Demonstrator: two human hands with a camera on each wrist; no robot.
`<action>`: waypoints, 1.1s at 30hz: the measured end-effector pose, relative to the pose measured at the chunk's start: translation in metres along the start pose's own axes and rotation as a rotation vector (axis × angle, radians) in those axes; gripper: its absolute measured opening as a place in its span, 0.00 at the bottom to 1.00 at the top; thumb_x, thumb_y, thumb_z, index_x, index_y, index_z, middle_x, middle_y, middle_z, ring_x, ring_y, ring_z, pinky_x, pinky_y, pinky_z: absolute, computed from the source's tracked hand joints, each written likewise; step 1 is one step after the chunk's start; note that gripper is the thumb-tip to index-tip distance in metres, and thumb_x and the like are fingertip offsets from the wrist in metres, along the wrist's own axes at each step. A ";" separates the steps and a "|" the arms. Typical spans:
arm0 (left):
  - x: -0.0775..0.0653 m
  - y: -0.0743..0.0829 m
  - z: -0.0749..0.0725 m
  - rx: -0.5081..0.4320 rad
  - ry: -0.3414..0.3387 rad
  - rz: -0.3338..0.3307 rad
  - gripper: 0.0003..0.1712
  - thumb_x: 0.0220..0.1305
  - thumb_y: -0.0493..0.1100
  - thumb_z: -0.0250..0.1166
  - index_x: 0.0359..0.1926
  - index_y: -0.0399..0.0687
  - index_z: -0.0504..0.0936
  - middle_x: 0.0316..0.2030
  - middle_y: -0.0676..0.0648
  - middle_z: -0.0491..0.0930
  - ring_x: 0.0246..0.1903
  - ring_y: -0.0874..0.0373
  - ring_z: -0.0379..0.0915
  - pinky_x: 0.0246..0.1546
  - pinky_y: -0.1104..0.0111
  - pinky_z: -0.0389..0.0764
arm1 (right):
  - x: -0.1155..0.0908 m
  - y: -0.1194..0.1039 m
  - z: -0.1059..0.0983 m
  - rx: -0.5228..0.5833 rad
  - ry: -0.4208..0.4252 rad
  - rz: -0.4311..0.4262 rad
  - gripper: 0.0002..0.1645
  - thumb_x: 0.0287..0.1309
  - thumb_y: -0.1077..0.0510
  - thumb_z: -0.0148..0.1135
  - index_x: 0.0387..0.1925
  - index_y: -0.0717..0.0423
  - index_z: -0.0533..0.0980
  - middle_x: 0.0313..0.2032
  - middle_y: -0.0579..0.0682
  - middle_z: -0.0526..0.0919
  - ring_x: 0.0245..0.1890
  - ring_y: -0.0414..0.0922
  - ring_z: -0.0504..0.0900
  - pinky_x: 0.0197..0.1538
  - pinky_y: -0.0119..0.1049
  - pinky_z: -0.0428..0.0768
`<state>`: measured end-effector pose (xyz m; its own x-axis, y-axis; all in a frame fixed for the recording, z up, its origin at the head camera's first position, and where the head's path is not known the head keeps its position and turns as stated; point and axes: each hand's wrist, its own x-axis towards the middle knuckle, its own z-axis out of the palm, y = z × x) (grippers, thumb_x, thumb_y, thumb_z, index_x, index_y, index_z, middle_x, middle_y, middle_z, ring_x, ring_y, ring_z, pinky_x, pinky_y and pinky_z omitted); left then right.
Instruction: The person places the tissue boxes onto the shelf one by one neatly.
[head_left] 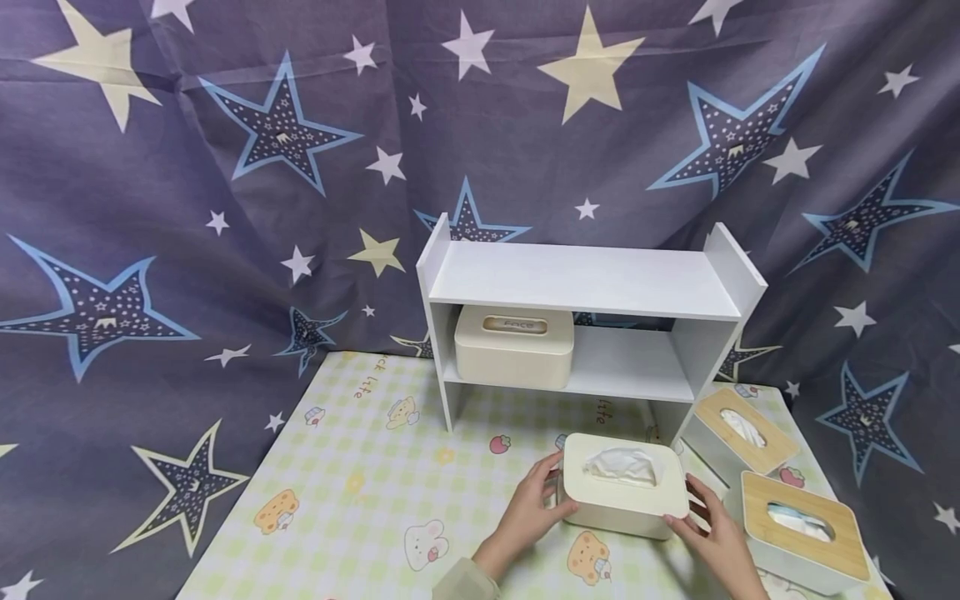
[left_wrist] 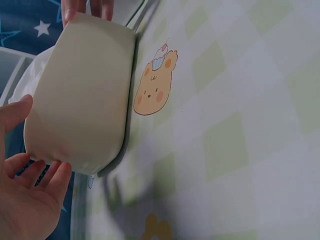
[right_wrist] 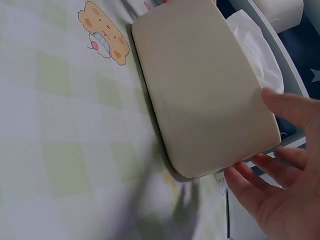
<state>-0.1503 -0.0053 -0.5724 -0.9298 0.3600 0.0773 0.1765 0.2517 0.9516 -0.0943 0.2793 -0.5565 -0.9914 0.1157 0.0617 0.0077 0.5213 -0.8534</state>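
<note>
A cream tissue box with white tissue showing in its top opening sits low at the tablecloth, in front of the shelf. At its left end my left hand grips it, thumb at the top edge and fingertips on the end wall. My right hand holds the opposite end the same way. From the left wrist, the box shows its long plain side, with the left hand at the near end. The right wrist view shows the right hand against the other end of the box.
Behind stands a white two-tier shelf, with another cream tissue box on its lower tier at the left. Two white boxes with wooden lids, one farther back and one nearer, stand at the right. A starry curtain hangs behind the table.
</note>
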 end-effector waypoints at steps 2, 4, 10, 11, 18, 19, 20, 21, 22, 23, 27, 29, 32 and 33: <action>0.000 0.000 0.001 -0.010 0.001 -0.002 0.45 0.60 0.43 0.72 0.74 0.43 0.61 0.70 0.36 0.66 0.67 0.39 0.67 0.66 0.58 0.76 | 0.000 0.002 0.000 0.002 -0.022 0.025 0.47 0.57 0.61 0.71 0.71 0.68 0.57 0.66 0.74 0.67 0.50 0.28 0.77 0.46 0.17 0.81; 0.000 0.000 0.001 -0.014 0.005 -0.008 0.45 0.59 0.43 0.72 0.74 0.43 0.61 0.70 0.37 0.66 0.67 0.39 0.67 0.65 0.57 0.77 | 0.001 0.003 0.000 -0.003 -0.045 0.045 0.47 0.58 0.60 0.71 0.72 0.68 0.57 0.67 0.73 0.65 0.55 0.45 0.81 0.46 0.16 0.81; -0.002 0.003 0.003 -0.028 0.008 -0.041 0.45 0.60 0.43 0.72 0.74 0.45 0.61 0.70 0.38 0.65 0.67 0.38 0.66 0.61 0.56 0.82 | 0.000 0.007 0.003 -0.013 -0.032 0.040 0.46 0.57 0.59 0.72 0.71 0.67 0.60 0.68 0.72 0.66 0.49 0.29 0.78 0.43 0.15 0.79; -0.002 0.004 0.004 -0.030 0.008 -0.042 0.45 0.60 0.43 0.72 0.74 0.45 0.61 0.71 0.38 0.64 0.67 0.38 0.66 0.60 0.56 0.82 | -0.001 0.007 0.004 -0.012 -0.017 0.030 0.45 0.57 0.59 0.72 0.71 0.67 0.61 0.67 0.72 0.67 0.47 0.23 0.75 0.43 0.16 0.79; -0.004 0.006 0.007 0.013 0.017 -0.043 0.49 0.59 0.46 0.73 0.76 0.45 0.58 0.73 0.38 0.61 0.67 0.39 0.65 0.61 0.54 0.81 | -0.002 0.003 0.008 -0.031 0.023 -0.012 0.44 0.58 0.58 0.71 0.70 0.68 0.63 0.67 0.72 0.67 0.43 0.13 0.66 0.42 0.17 0.81; -0.004 0.006 0.008 0.016 0.020 -0.046 0.49 0.58 0.45 0.73 0.76 0.45 0.57 0.73 0.38 0.61 0.67 0.39 0.66 0.61 0.54 0.81 | -0.002 0.003 0.008 -0.028 0.022 -0.014 0.44 0.58 0.58 0.71 0.71 0.68 0.63 0.67 0.71 0.68 0.43 0.13 0.66 0.42 0.17 0.81; -0.004 0.006 0.008 0.019 0.024 -0.047 0.49 0.58 0.45 0.73 0.76 0.45 0.57 0.73 0.39 0.61 0.67 0.40 0.66 0.61 0.54 0.81 | -0.002 0.003 0.008 -0.027 0.021 -0.014 0.44 0.58 0.58 0.71 0.71 0.68 0.63 0.67 0.71 0.68 0.43 0.13 0.66 0.42 0.17 0.81; -0.005 0.006 0.008 0.023 0.027 -0.048 0.49 0.58 0.45 0.73 0.76 0.46 0.57 0.74 0.39 0.61 0.67 0.40 0.66 0.61 0.54 0.82 | -0.002 0.003 0.008 -0.025 0.024 -0.014 0.44 0.58 0.58 0.71 0.71 0.68 0.63 0.66 0.71 0.68 0.43 0.13 0.66 0.42 0.16 0.81; -0.005 0.007 0.008 0.024 0.030 -0.050 0.50 0.58 0.45 0.73 0.76 0.47 0.57 0.74 0.39 0.61 0.67 0.40 0.66 0.61 0.54 0.82 | -0.002 0.002 0.009 -0.025 0.029 -0.014 0.44 0.58 0.58 0.71 0.71 0.68 0.63 0.66 0.71 0.68 0.43 0.13 0.66 0.42 0.16 0.81; -0.005 0.007 0.008 0.027 0.034 -0.048 0.50 0.58 0.45 0.73 0.76 0.47 0.57 0.74 0.39 0.61 0.68 0.40 0.66 0.61 0.54 0.82 | -0.002 0.002 0.010 -0.021 0.033 -0.016 0.44 0.57 0.59 0.71 0.70 0.68 0.63 0.66 0.71 0.68 0.44 0.13 0.66 0.42 0.16 0.81; -0.007 0.008 0.008 0.037 0.048 -0.029 0.50 0.58 0.46 0.73 0.76 0.46 0.56 0.74 0.39 0.60 0.68 0.39 0.65 0.61 0.54 0.82 | -0.001 -0.002 0.011 0.013 0.045 -0.015 0.44 0.57 0.60 0.71 0.71 0.69 0.62 0.66 0.72 0.67 0.44 0.11 0.65 0.44 0.15 0.81; -0.007 0.010 0.006 0.034 0.052 -0.015 0.50 0.58 0.47 0.73 0.76 0.45 0.56 0.74 0.38 0.60 0.68 0.39 0.65 0.61 0.55 0.81 | -0.001 -0.004 0.011 0.032 0.046 -0.010 0.45 0.58 0.61 0.71 0.71 0.69 0.61 0.67 0.72 0.67 0.44 0.10 0.64 0.44 0.14 0.80; -0.007 0.014 0.004 0.023 0.058 0.021 0.49 0.59 0.47 0.72 0.76 0.42 0.57 0.73 0.37 0.61 0.68 0.38 0.65 0.62 0.54 0.81 | -0.002 -0.008 0.009 0.057 0.070 -0.029 0.45 0.57 0.61 0.71 0.72 0.68 0.61 0.66 0.59 0.72 0.45 0.10 0.64 0.44 0.12 0.80; -0.007 0.016 0.003 0.022 0.061 0.036 0.48 0.60 0.46 0.72 0.75 0.41 0.57 0.73 0.37 0.61 0.68 0.37 0.65 0.61 0.54 0.81 | -0.002 -0.009 0.008 0.063 0.081 -0.044 0.45 0.57 0.62 0.71 0.71 0.68 0.61 0.65 0.49 0.74 0.45 0.09 0.65 0.44 0.12 0.79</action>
<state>-0.1396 -0.0012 -0.5589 -0.9406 0.3136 0.1297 0.2162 0.2593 0.9413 -0.0935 0.2677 -0.5533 -0.9768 0.1627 0.1392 -0.0464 0.4737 -0.8794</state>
